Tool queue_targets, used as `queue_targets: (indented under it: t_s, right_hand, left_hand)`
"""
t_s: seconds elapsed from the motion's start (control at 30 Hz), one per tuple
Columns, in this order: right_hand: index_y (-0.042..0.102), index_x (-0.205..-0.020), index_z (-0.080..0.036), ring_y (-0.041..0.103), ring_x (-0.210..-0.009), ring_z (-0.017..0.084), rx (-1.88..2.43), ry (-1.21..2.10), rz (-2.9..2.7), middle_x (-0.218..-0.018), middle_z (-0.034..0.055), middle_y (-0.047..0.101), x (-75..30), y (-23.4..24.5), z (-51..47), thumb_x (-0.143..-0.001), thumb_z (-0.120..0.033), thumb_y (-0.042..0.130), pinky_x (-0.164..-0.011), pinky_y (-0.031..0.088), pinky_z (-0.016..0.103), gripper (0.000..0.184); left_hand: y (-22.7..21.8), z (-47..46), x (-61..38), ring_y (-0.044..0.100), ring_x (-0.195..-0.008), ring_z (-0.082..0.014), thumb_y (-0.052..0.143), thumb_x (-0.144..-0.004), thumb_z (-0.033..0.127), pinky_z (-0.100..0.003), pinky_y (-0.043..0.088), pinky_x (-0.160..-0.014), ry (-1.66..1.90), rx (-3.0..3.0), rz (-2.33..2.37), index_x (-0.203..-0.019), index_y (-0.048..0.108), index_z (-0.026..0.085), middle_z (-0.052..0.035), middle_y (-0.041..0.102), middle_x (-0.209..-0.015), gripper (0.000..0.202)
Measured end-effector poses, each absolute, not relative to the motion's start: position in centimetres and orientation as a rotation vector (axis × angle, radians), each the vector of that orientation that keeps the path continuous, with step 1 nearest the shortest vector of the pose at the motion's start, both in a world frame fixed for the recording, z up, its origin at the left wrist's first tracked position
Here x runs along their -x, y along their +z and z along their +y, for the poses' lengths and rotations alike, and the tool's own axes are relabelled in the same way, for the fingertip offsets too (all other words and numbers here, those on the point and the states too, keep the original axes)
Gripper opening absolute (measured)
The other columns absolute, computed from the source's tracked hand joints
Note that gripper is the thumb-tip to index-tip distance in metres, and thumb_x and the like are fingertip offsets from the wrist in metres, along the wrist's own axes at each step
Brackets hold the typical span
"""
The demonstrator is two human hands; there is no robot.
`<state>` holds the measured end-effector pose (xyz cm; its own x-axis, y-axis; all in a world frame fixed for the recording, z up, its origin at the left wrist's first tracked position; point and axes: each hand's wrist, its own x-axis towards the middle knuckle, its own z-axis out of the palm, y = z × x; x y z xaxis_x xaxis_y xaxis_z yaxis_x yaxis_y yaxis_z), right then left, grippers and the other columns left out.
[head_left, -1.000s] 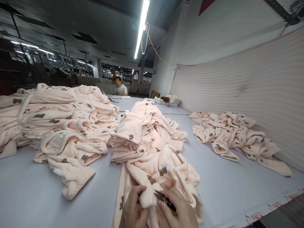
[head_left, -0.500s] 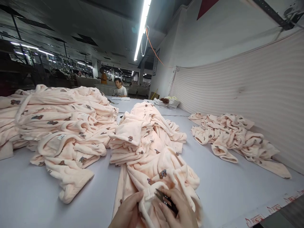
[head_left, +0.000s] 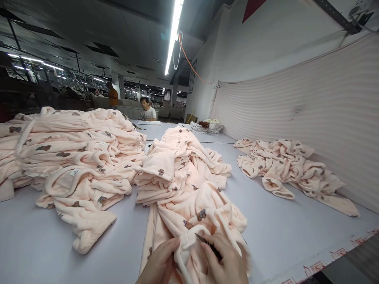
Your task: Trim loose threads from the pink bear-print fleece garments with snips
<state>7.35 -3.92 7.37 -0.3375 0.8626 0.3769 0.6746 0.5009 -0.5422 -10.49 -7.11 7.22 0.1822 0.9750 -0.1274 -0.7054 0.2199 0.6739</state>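
A pale peach fleece garment with small bear prints lies bunched in front of me at the table's near edge. My left hand pinches its edge, the thumb on top beside a small white label. In my right hand is a pair of dark thread snips, its pointed tip against the fabric just right of the label. The fingers cover most of the snips, so whether the blades are apart cannot be made out. Beyond, more of the same fleece is heaped.
A tall pile of matching garments stands on the left of the pale table. A smaller heap lies at right by the striped curtain. Stacked white pieces and a seated person are at the far end.
My right hand has turned a little over the snips, so less of them shows. My left hand keeps its pinch on the garment. The view has shifted slightly.
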Motion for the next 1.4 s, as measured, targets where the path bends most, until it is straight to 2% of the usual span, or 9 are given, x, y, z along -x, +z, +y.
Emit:
queue_targets:
  t_s: [0.27, 0.5, 0.77, 0.87, 0.97, 1.03, 1.13, 1.27, 1.4]
  right_hand:
    - [0.068, -0.104, -0.028, 0.068, -0.090, 0.018, 1.205, 0.369, -2.102, -0.094, 0.0005, 0.072, -7.9, 7.7, -4.4, -0.090, -0.028, 0.054, -0.076, 0.052, 0.023, 0.020]
    - [0.067, -0.102, -0.027, 0.065, -0.095, 0.020, 1.209, 0.495, -2.032, -0.098, 0.0024, 0.070, -7.4, 7.3, -4.0, -0.091, -0.030, 0.053, -0.081, 0.050, 0.027, 0.019]
    - [0.063, -0.102, -0.026, 0.064, -0.092, 0.021, 1.183, 0.696, -1.993, -0.097, 0.0031, 0.068, -6.3, 6.1, -6.3, -0.086, -0.033, 0.054, -0.079, 0.048, 0.028, 0.019]
    - [0.062, -0.104, -0.028, 0.064, -0.084, 0.022, 1.195, 0.752, -2.129, -0.094, 0.0016, 0.068, -4.3, 3.8, -7.8, -0.069, -0.022, 0.067, -0.073, 0.048, 0.027, 0.037]
    - [0.063, -0.083, -0.025, 0.062, -0.076, 0.018, 1.231, 0.742, -2.212, -0.084, 0.0008, 0.063, -3.3, 2.5, -7.6, -0.071, -0.010, 0.057, -0.067, 0.044, 0.025, 0.020]
    - [0.057, -0.075, -0.022, 0.058, -0.073, 0.016, 1.170, 0.824, -2.126, -0.078, 0.0001, 0.058, -3.6, 2.5, -6.6, -0.080, -0.016, 0.052, -0.065, 0.042, 0.024, 0.009]
    - [0.054, -0.076, -0.021, 0.052, -0.068, 0.016, 1.134, 1.015, -1.891, -0.070, -0.0019, 0.051, -4.4, 3.1, -5.2, -0.090, -0.038, 0.048, -0.064, 0.041, 0.024, 0.023]
    - [0.056, -0.080, -0.021, 0.054, -0.069, 0.016, 1.095, 1.158, -1.728, -0.071, -0.0013, 0.055, -4.9, 3.3, -5.2, -0.087, -0.047, 0.050, -0.062, 0.041, 0.024, 0.028]
    - [0.057, -0.083, -0.023, 0.054, -0.064, 0.015, 1.111, 0.902, -1.884, -0.072, -0.0017, 0.057, -6.1, 4.3, -6.0, -0.087, -0.033, 0.048, -0.060, 0.041, 0.023, 0.014]
  left_hand:
    - [7.8, -6.9, 10.2, 0.059, -0.108, -0.0294, 0.060, -0.081, 0.029, -0.038, 0.041, -0.097, 1.240, -0.527, 0.632, -0.099, 0.074, 0.012, -0.0108, 0.074, -0.100, 0.029]
    - [6.7, -6.5, 10.7, 0.062, -0.097, -0.0253, 0.054, -0.086, 0.032, -0.033, 0.045, -0.083, 1.140, -0.656, 0.622, -0.103, 0.071, 0.012, -0.0103, 0.073, -0.100, 0.031]
    - [6.4, -2.9, 10.8, 0.061, -0.099, -0.0230, 0.062, -0.082, 0.031, -0.037, 0.040, -0.097, 1.000, -0.833, 0.683, -0.105, 0.070, 0.014, -0.0103, 0.072, -0.105, 0.029]
    - [6.2, -2.0, 11.6, 0.062, -0.101, -0.0248, 0.061, -0.081, 0.035, -0.039, 0.042, -0.095, 0.968, -0.814, 0.709, -0.105, 0.069, 0.014, -0.0139, 0.070, -0.107, 0.033]
    - [6.0, -3.4, 13.6, 0.063, -0.096, -0.0230, 0.059, -0.083, 0.038, -0.036, 0.046, -0.088, 1.072, -0.811, 0.845, -0.102, 0.066, 0.016, -0.0111, 0.070, -0.102, 0.030]
    - [5.4, -5.4, 14.9, 0.061, -0.083, -0.0175, 0.061, -0.082, 0.038, -0.028, 0.045, -0.079, 1.220, -0.816, 1.012, -0.087, 0.064, 0.019, -0.0026, 0.067, -0.085, 0.020]
    - [3.4, -8.8, 15.1, 0.050, -0.066, -0.0139, 0.064, -0.079, 0.043, -0.023, 0.040, -0.066, 1.314, -0.909, 1.224, -0.063, 0.057, 0.020, 0.0038, 0.054, -0.061, 0.029]
    - [0.9, -10.5, 11.5, 0.054, -0.068, -0.0179, 0.071, -0.066, 0.051, -0.028, 0.042, -0.066, 1.170, -1.110, 1.174, -0.084, 0.058, 0.022, 0.0003, 0.060, -0.071, 0.037]
    - [1.0, -9.8, 9.2, 0.054, -0.077, -0.0182, 0.055, -0.080, 0.045, -0.028, 0.043, -0.073, 1.369, -1.103, 1.099, -0.083, 0.052, 0.021, -0.0015, 0.055, -0.078, 0.024]
